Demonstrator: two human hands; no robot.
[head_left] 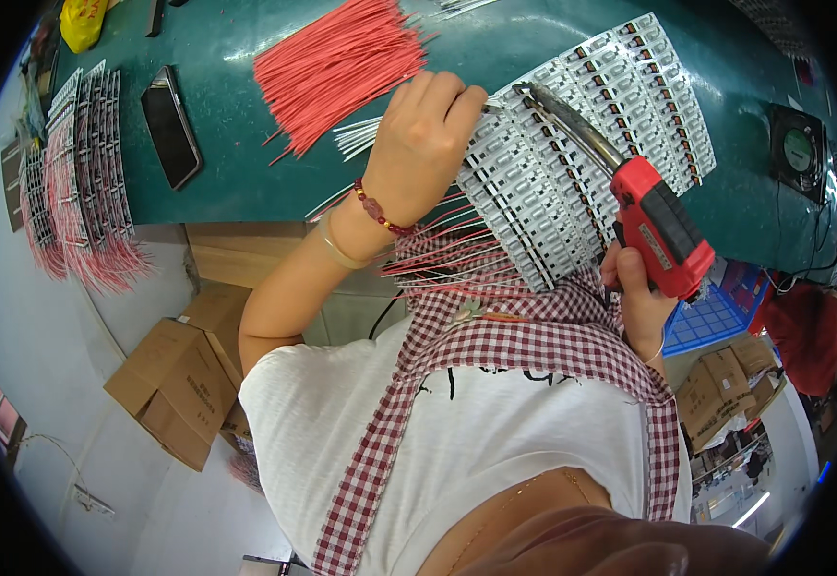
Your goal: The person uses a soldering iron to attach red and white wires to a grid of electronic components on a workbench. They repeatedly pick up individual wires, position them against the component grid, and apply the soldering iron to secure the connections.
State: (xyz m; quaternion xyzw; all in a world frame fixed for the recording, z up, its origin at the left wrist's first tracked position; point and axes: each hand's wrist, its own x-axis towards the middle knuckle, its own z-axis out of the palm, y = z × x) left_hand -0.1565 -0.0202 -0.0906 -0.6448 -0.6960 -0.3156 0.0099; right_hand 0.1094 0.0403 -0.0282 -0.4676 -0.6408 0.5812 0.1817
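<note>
A panel of white circuit boards [572, 182] lies tilted across the table's near edge. My left hand [423, 144] is closed at the panel's left edge, its fingers pinched together. A small dark tip pokes out beside them, but what they hold is hidden. My right hand [641, 298] grips a red and black soldering gun [663, 226] from below, and its long metal nose points to the panel's upper left corner, close to my left fingers. Red and white wires [462, 245] trail from the panel's left side over my checked apron.
Behind my left hand lies a bundle of red wires [337, 72], with white wires [356, 139] beside it. A phone [171, 130] and wired board panels [87, 163] are at the left. A black device [798, 149] and a blue basket [702, 322] are at the right.
</note>
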